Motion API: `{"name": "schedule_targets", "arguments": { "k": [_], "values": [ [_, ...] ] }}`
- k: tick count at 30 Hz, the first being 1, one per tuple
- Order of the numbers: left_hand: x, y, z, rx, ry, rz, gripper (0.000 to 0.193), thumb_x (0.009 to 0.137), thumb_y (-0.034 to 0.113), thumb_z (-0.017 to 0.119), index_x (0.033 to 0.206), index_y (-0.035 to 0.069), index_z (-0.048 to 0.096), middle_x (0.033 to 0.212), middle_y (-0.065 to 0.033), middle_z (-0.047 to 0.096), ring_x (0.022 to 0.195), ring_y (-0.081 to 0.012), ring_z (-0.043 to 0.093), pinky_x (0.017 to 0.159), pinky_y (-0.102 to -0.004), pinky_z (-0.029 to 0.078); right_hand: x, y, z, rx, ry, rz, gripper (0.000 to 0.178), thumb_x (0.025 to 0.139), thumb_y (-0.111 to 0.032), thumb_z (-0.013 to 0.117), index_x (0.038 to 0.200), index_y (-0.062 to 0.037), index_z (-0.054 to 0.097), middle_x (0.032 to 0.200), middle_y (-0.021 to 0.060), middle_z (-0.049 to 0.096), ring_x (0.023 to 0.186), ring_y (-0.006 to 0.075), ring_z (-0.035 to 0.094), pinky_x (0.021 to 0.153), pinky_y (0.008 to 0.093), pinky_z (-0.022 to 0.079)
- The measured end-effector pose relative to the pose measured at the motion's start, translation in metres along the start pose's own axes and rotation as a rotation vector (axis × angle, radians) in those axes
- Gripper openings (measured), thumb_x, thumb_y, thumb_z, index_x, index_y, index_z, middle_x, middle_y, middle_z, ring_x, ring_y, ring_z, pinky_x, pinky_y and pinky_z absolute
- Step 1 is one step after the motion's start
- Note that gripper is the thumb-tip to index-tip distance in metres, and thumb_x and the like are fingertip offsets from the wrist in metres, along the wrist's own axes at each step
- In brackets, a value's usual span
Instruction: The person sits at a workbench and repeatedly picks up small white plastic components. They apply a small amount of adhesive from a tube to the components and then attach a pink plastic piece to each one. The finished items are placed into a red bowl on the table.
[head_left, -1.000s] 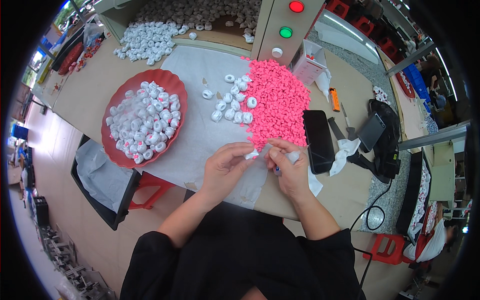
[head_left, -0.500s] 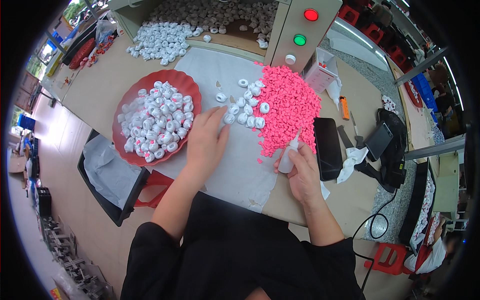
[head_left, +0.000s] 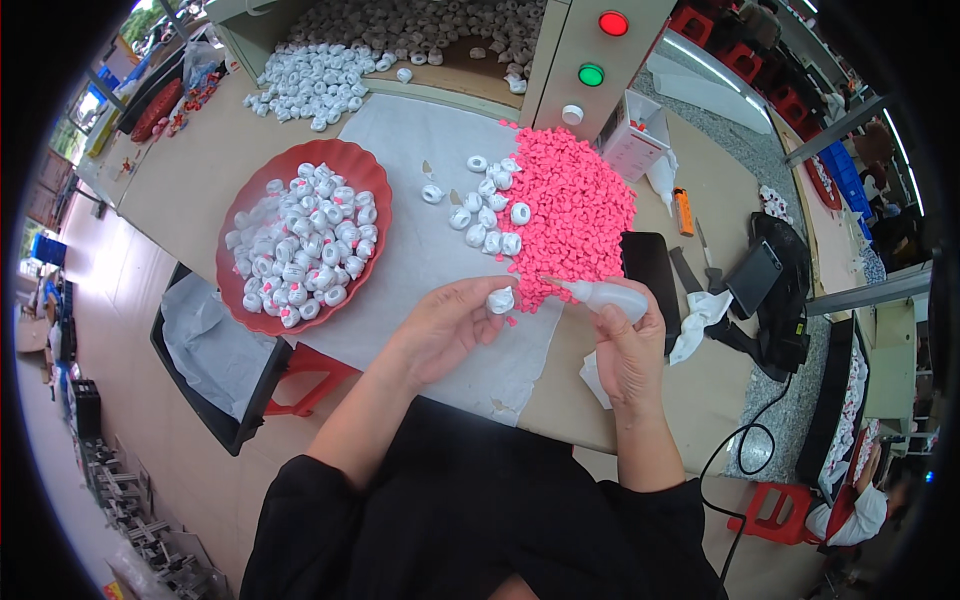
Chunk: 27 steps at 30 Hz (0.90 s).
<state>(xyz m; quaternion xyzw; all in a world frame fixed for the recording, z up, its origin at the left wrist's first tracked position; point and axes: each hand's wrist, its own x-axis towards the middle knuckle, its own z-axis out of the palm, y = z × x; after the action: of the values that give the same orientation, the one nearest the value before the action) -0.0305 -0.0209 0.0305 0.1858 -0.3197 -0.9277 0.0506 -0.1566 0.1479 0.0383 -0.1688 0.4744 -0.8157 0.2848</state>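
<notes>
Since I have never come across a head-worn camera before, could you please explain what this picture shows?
There is no machine at work here: a person uses two bare hands. The picture looks down from a wide fisheye camera on their head, so straight edges bend near its rim. The left hand holds a small white piece; the right hand holds a pale bottle, its thin tip pointing left. On the table lie a pile of pink bits, loose white pieces beside it, and a red scalloped dish heaped with more white pieces, some showing pink.
</notes>
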Motion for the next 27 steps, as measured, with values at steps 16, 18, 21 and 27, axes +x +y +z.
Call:
{"name": "schedule_targets", "arguments": {
  "k": [16,18,21,27],
  "values": [
    [0.0,-0.029,-0.006,0.419,0.035,0.318,0.026,0.083,-0.001,0.055,0.109,-0.002,0.05,0.097,-0.0059,0.056,0.087,-0.0112,0.054,0.074,-0.0243,0.045,-0.009,0.015,-0.001,-0.603,-0.215,-0.353,0.023,0.083,-0.009,0.055,0.101,0.0011,0.044,0.092,0.0116,0.047,0.078,0.0164,0.049,0.069,0.0271,0.042],
    [0.001,-0.03,-0.007,0.425,0.029,0.323,0.027,0.083,-0.001,0.055,0.109,-0.002,0.05,0.097,-0.0056,0.056,0.087,-0.0109,0.054,0.073,-0.0244,0.045,-0.01,0.016,0.001,-0.588,-0.2,-0.348,0.023,0.082,-0.008,0.056,0.1,0.0015,0.045,0.09,0.0122,0.049,0.079,0.0175,0.049,0.07,0.0277,0.04],
    [0.001,-0.03,-0.008,0.427,0.018,0.333,0.027,0.083,-0.002,0.055,0.11,-0.003,0.051,0.097,-0.0054,0.057,0.086,-0.0107,0.054,0.073,-0.0244,0.045,-0.009,0.016,0.0,-0.612,-0.205,-0.35,0.023,0.082,-0.007,0.057,0.1,0.0014,0.045,0.09,0.0122,0.05,0.079,0.0175,0.048,0.07,0.0274,0.04],
    [0.001,-0.03,-0.009,0.43,0.018,0.331,0.028,0.083,-0.002,0.055,0.11,-0.003,0.051,0.097,-0.0054,0.057,0.087,-0.0107,0.054,0.073,-0.0244,0.045,-0.009,0.017,-0.001,-0.628,-0.216,-0.341,0.023,0.082,-0.005,0.057,0.1,0.0013,0.044,0.091,0.0122,0.05,0.079,0.0176,0.048,0.07,0.0272,0.04]
  ]
}}
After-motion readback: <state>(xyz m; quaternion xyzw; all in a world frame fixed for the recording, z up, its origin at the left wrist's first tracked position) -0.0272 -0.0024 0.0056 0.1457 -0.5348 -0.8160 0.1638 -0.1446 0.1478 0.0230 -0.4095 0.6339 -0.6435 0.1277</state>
